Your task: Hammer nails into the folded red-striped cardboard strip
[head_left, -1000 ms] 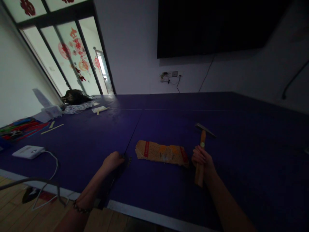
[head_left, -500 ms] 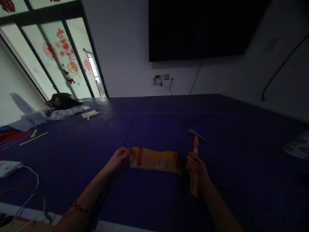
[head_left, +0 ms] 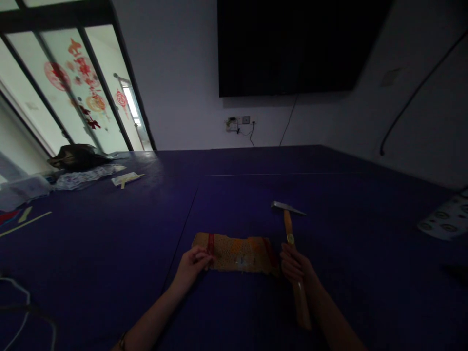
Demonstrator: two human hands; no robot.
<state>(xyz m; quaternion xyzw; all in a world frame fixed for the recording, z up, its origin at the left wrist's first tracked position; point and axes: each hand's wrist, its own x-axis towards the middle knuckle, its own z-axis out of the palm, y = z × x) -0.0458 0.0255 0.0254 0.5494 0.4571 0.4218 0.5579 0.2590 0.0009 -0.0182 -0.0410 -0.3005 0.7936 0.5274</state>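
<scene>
A flat tan piece (head_left: pixel 234 249), dotted all over, lies on the purple surface with a red band near each end and orange patches in its middle. A few small thin marks or pins show at its centre, too small to tell. At its left end, my left hand (head_left: pixel 195 261) pinches its fingertips together over the red band; what is between them is too small and dark to make out. To the right of the piece, my right hand (head_left: pixel 297 265) grips a hammer (head_left: pixel 288 222) by its wooden handle, metal head raised and pointing away from me.
Broad purple surface (head_left: pixel 329 185) reaches to the wall. At the far left are a dark bag (head_left: pixel 78 157), crumpled plastic (head_left: pixel 86 176), a white packet (head_left: pixel 126 179) and yellow strips (head_left: pixel 26 224). White cable (head_left: pixel 27 312) lies front left. A pale patterned object (head_left: pixel 446 219) sits right.
My left hand has moved rightward and nearer, from beside the piece's left end onto its red band. The hammer has tilted, its handle end swinging right. The view has shifted slightly.
</scene>
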